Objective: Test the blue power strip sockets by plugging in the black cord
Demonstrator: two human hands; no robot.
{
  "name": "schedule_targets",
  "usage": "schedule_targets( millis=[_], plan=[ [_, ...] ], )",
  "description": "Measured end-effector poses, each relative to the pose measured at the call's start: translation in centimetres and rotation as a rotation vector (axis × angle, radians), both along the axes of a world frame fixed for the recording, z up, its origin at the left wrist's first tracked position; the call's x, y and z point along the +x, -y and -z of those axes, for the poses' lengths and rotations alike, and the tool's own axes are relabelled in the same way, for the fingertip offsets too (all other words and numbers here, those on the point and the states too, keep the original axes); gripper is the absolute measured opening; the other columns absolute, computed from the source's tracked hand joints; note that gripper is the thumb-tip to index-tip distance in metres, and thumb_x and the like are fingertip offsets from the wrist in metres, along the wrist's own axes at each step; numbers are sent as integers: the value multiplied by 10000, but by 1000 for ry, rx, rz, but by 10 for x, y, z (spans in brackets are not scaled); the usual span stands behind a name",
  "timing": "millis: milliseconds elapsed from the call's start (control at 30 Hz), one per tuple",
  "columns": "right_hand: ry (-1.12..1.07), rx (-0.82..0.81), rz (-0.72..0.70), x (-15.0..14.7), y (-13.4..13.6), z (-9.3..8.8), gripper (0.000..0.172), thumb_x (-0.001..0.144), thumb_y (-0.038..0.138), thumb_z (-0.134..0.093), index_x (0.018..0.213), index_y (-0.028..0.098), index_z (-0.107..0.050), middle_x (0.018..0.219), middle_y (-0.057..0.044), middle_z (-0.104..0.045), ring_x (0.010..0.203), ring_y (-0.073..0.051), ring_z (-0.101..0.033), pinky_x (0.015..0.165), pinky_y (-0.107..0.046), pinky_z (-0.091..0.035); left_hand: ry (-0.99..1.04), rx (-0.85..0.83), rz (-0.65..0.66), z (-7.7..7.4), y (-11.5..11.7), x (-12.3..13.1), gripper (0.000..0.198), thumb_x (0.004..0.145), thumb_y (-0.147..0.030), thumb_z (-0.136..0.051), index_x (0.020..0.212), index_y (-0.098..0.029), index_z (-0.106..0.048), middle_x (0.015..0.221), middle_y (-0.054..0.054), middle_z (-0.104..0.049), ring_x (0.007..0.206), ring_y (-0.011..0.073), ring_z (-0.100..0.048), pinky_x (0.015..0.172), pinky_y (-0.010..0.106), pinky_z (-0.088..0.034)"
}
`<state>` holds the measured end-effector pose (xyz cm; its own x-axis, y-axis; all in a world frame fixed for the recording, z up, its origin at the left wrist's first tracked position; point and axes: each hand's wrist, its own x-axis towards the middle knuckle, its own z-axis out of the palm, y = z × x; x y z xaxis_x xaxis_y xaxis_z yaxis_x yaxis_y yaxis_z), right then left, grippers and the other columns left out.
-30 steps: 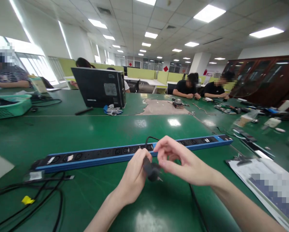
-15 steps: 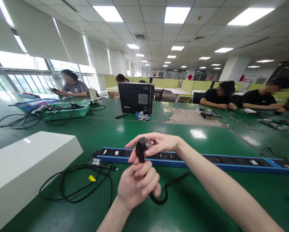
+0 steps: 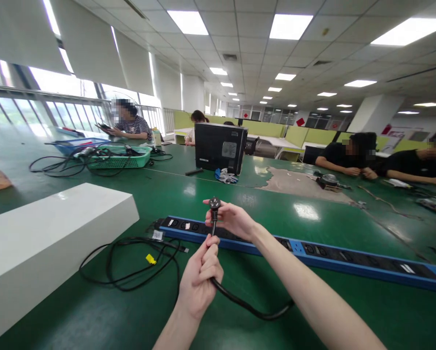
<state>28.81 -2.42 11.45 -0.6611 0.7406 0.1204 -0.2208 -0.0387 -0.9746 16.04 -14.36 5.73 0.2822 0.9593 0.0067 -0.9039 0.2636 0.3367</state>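
A black power plug [image 3: 214,203] is held up before me, its pin face turned towards me. My left hand [image 3: 201,272] is wrapped round the thick black cable [image 3: 254,311] just below the plug. The cable sags from that fist to the right and passes under my right forearm. Behind and beside the plug, my right hand [image 3: 235,218] curls its fingers around it, one fingertip sticking out to the left; part of its grip is hidden. Beyond both hands lies a long blue and black power strip [image 3: 298,247] with rows of sockets.
Left of my hands stands a white box [image 3: 68,209]. A thin black cable [image 3: 112,272] with a yellow tag [image 3: 151,259] lies coiled beside it. Farther back are a green basket [image 3: 130,158] of cables, a black computer case [image 3: 218,148] and gloves [image 3: 226,175]. Several people sit around the table.
The plug has turned so its pin face points at me, and the right hand has shifted behind it. My left hand has opened no gap on the cable. The view has swung left.
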Motion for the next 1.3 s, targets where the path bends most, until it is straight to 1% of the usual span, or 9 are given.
schedule_targets(
  millis=[100, 233, 267, 400, 467, 700, 933, 1200, 1300],
  plan=[
    [-63, -97, -42, 2, -1, 8, 374, 928, 487, -581, 1174, 208, -620, 964, -44, -653, 865, -157, -645, 825, -352, -573, -260, 64, 4, 4, 0, -8, 217, 1027, -333, -469, 864, -196, -513, 540, -95, -258, 364, 20, -200, 337, 45, -205],
    [144, 49, 139, 6, -18, 15, 392, 889, 515, -658, 1096, 191, -583, 857, -37, -674, 718, -144, -652, 620, -279, -582, -786, 164, 183, 1, -34, -35, 374, 982, -502, -460, 918, -175, -631, 670, 32, -616, 588, 146, -591, 546, 231, -491],
    [232, 99, 202, 6, -24, 18, 404, 880, 523, -665, 1092, 194, -560, 803, -25, -679, 647, -139, -644, 553, -256, -563, -1052, 207, 126, 0, -48, -46, 374, 982, -490, -451, 917, -179, -648, 739, 58, -671, 686, 177, -637, 619, 263, -509],
    [632, 309, 361, -1, -40, 26, 361, 864, 463, -691, 1051, 216, -507, 626, 35, -659, 445, -121, -594, 424, -199, -480, -2041, 292, -605, 6, -108, -82, 230, 957, -360, -469, 983, -245, -667, 977, 54, -728, 927, 238, -638, 777, 327, -455],
    [805, 366, 345, -8, -42, 30, 285, 872, 390, -672, 1032, 215, -513, 596, 38, -659, 441, -132, -619, 434, -194, -480, -2253, 389, -688, 18, -127, -88, 224, 949, -303, -468, 1019, -233, -668, 1022, 72, -723, 972, 243, -632, 812, 335, -433],
    [1092, 401, 279, -31, -49, 39, 199, 845, 242, -563, 1037, 192, -573, 613, -3, -697, 512, -166, -689, 495, -204, -502, -2415, 500, -830, 57, -139, -79, 269, 957, -222, -415, 985, -246, -682, 982, 61, -729, 1031, 259, -593, 906, 391, -352],
    [1291, 624, 300, -49, -56, 27, 185, 765, 276, -603, 889, 173, -692, 663, -59, -737, 701, -223, -728, 589, -242, -496, -2400, 545, -824, 61, -144, -84, 279, 944, -215, -415, 926, -260, -689, 977, 53, -728, 1023, 263, -568, 895, 396, -323],
    [1349, 532, 232, -61, -51, 25, 175, 784, 281, -611, 825, 151, -721, 690, -77, -743, 698, -196, -722, 605, -227, -497, -2400, 540, -815, 61, -143, -86, 272, 939, -204, -417, 896, -254, -681, 959, 48, -725, 1008, 263, -562, 872, 399, -318],
    [1406, 606, 324, -69, -46, 28, 169, 786, 283, -628, 830, 148, -721, 796, -117, -758, 827, -241, -733, 699, -270, -524, -2394, 543, -818, 61, -142, -87, 274, 939, -198, -416, 901, -258, -681, 963, 41, -724, 1009, 259, -562, 877, 396, -323]
  ],
)
